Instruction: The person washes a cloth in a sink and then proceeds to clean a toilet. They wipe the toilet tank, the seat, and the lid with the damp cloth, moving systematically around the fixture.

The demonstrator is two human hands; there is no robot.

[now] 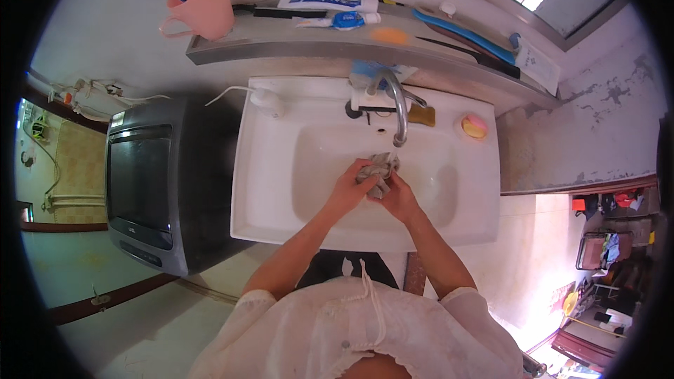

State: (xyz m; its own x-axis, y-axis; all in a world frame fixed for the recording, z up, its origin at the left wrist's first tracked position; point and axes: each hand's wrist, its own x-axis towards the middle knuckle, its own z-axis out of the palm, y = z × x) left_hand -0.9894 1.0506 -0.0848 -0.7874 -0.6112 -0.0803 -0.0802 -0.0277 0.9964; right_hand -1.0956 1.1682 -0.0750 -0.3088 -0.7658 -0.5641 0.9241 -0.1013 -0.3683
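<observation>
A crumpled grey-beige cloth [380, 171] is held between both hands over the basin of a white washbasin [263, 179]. My left hand [354, 185] grips it from the left, with the thumb over its front. On its right side and underneath, my right hand [396, 195] has its fingers closed on the same cloth. Just above the cloth is the spout of a curved chrome faucet [401, 116], and water seems to run from it onto the cloth. The undersides of the cloth and the fingertips below it are partly hidden.
On the washbasin's rim stand a white bottle [267, 102], a brown sponge or brush [422, 115] and a pink-and-yellow soap [474, 126]. A metal shelf [295, 50] above bears a pink mug [205, 8], toothpaste tubes [329, 1] and combs. At left stands a dark washing machine [142, 184].
</observation>
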